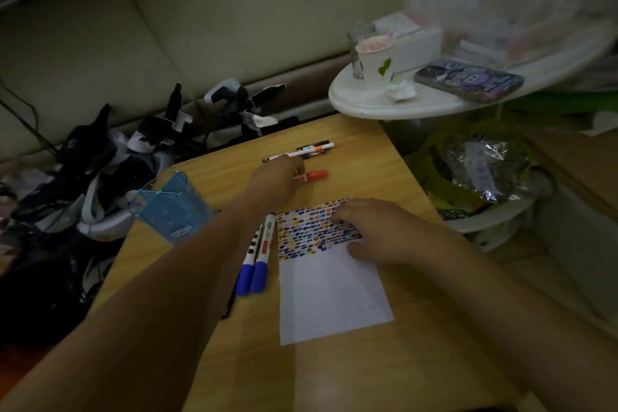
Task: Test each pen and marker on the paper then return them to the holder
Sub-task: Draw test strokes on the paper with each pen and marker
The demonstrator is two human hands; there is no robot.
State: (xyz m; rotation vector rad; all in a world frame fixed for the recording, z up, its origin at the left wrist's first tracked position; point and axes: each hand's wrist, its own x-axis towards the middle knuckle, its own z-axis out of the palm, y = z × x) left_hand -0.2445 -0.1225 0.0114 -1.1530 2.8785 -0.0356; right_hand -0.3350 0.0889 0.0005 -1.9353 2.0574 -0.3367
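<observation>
Head view: left hand (279,182) reaches over the desk (351,371), fingers curled round a red-capped marker (312,176) lying there. Right hand (378,231) lies flat, fingers straight, pressing the paper (329,298), whose far half is covered in coloured test marks. Two blue-capped markers (255,259) lie side by side, just left of the paper. More pens (309,150) lie at the far edge. Blue holder (172,207) stands at the desk's left edge.
</observation>
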